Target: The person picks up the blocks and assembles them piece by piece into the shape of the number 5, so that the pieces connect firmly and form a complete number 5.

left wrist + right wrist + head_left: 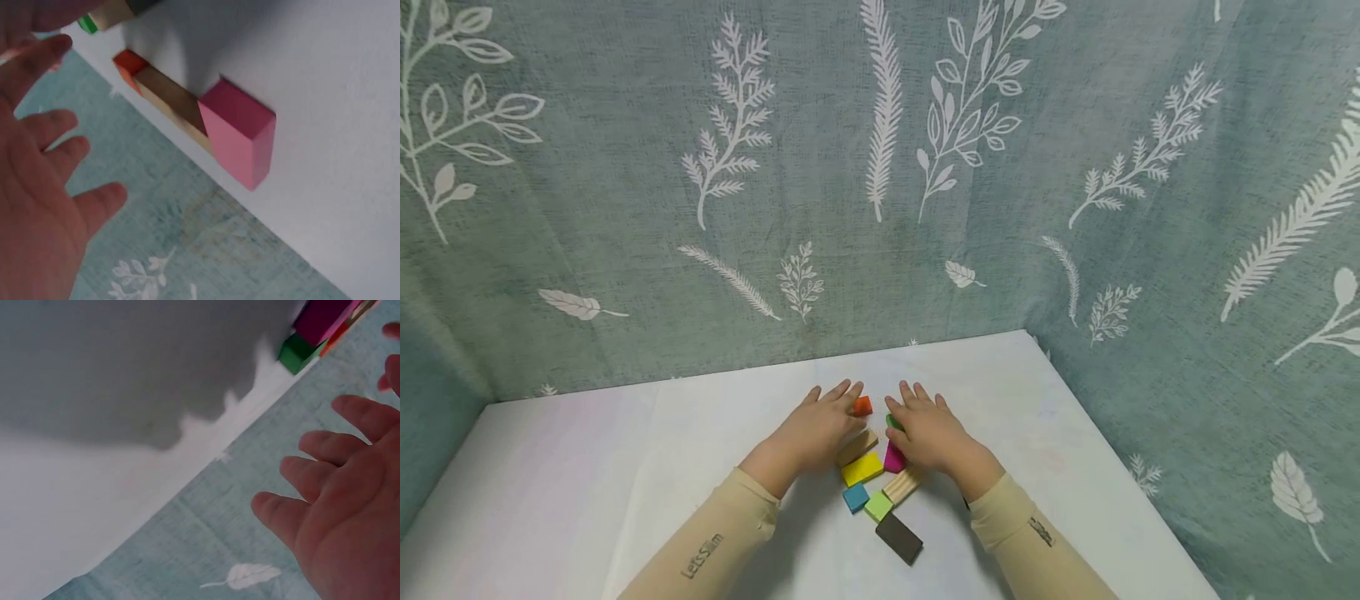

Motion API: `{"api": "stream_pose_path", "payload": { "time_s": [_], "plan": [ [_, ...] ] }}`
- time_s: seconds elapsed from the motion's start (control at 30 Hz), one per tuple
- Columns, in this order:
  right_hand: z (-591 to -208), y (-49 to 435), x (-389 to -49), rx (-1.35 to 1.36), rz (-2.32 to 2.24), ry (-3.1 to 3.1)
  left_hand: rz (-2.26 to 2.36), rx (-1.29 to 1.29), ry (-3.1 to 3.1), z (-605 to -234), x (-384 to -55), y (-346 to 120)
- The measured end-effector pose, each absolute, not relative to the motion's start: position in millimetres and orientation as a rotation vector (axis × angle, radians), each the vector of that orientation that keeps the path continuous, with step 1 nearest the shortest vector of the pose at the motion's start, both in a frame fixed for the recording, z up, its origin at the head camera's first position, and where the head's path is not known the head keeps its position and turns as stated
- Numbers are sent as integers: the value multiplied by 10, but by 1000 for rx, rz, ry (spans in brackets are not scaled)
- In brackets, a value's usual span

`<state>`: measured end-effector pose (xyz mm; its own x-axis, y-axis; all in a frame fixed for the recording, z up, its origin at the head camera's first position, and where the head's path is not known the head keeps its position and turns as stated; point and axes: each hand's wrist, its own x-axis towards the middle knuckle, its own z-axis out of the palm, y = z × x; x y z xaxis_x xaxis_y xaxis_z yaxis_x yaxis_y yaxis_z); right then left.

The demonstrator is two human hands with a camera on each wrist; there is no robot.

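Note:
A loose cluster of coloured blocks lies on the white table between the two hands. My left hand (826,429) is spread with straight fingers at the cluster's left side, nearest an orange block (863,406) and a plain wooden block (857,448). On the right side, my right hand (928,429) has its fingers extended over a green block (892,422) and beside a magenta block (894,458), partly covering both. Neither palm holds anything in the wrist views. A pink block (240,134) appears in the left wrist view, at the end of a wooden one.
Closer to the person are a yellow block (862,469), a blue block (855,498), a light green block (878,507), a striped wooden block (902,485) and a dark brown block (899,538). A leaf-patterned curtain (835,175) stands behind the table (572,492) and along its sides.

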<state>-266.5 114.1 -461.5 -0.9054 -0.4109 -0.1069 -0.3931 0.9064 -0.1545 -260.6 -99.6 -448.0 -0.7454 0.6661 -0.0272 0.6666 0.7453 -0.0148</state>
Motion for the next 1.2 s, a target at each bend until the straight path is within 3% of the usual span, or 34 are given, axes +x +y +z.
{"api": "stream_pose_path", "payload": {
  "time_s": [0.4,0.6,0.87,1.2],
  "plan": [
    [-4687,1228,-2638,-633,-218,2918,-171,1281,2788,-4568,-2496,-773],
    [-4724,1181,-2659,-616,-211,2925,-126,1234,2818,-4598,-2509,-768],
    [-4770,1125,-2654,-627,-196,2923,81,1037,2944,-4566,-2387,-887],
    [-4712,953,-2672,-700,-163,2914,294,568,3114,-4374,-2157,-1359]
  ]
}}
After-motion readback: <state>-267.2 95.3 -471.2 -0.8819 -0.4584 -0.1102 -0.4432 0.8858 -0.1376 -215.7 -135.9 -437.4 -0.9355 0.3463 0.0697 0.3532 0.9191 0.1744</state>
